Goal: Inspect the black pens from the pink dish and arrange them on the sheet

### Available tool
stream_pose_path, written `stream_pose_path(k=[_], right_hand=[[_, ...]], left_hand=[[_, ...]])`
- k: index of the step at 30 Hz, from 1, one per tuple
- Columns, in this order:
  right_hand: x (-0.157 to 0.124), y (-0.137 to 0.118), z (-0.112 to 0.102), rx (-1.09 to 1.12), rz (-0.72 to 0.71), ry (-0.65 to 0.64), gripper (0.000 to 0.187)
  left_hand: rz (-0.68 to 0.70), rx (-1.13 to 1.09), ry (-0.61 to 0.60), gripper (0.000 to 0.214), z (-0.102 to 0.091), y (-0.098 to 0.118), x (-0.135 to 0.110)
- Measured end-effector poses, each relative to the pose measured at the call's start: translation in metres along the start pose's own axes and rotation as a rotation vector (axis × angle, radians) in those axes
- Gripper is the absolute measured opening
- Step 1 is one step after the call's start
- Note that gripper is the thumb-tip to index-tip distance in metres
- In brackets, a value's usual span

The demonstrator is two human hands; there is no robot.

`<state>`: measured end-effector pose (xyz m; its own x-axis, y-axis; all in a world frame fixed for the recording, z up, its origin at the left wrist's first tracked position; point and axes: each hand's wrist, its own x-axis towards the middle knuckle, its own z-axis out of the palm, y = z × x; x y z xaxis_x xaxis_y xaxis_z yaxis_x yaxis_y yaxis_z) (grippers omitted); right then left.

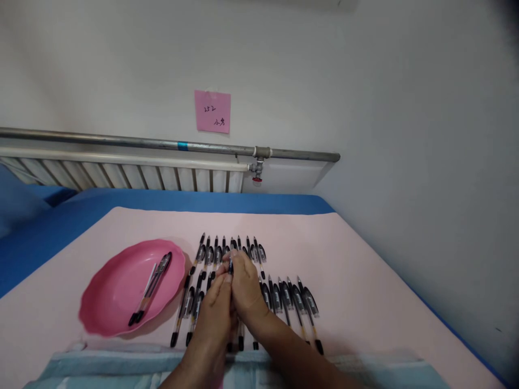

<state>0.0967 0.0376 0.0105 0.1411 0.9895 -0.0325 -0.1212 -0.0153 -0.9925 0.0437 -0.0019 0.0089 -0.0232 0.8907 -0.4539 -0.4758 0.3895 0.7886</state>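
My left hand (218, 302) and my right hand (245, 285) come together above the middle of the table, fingers closed around a pen (231, 265). Only a short dark part of that pen shows between them; the rest is hidden by the fingers. Beneath and around my hands lie two rows of black pens with their caps off. In the back row, an uncapped pen (259, 258) has its cap (261, 252) beside it. Toward the front right lies another uncapped pen (312, 322) with a black clip cap (311, 302) alongside.
A pink scalloped dish (109, 294) at the left holds a few pens (152, 289). The pale pink table mat (357, 292) lies over a blue surface (227, 201). Behind stand a radiator (154, 177) and a metal pipe (141, 142). A pink note (213, 112) is on the wall.
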Motion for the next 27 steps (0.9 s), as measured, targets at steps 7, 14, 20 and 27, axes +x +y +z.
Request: stream_pose_path(k=[7, 14, 20, 27], right_hand=[[0.03, -0.009, -0.022, 0.202, -0.018, 0.146, 0.024], [0.022, -0.017, -0.031, -0.105, 0.0, -0.136, 0.016], [0.001, -0.016, -0.017, -0.418, -0.181, -0.327, 0.009], [-0.004, -0.017, -0.016, -0.54, -0.27, -0.348, 0.012]], left_hand=[[-0.093, 0.116, -0.141, 0.036, -0.004, 0.009, -0.008], [0.111, -0.17, -0.032, 0.023, -0.02, 0.021, 0.011], [0.042, -0.318, -0.045, 0.022, -0.023, 0.027, 0.012], [0.074, -0.288, -0.067, 0.024, -0.018, 0.025, 0.011]])
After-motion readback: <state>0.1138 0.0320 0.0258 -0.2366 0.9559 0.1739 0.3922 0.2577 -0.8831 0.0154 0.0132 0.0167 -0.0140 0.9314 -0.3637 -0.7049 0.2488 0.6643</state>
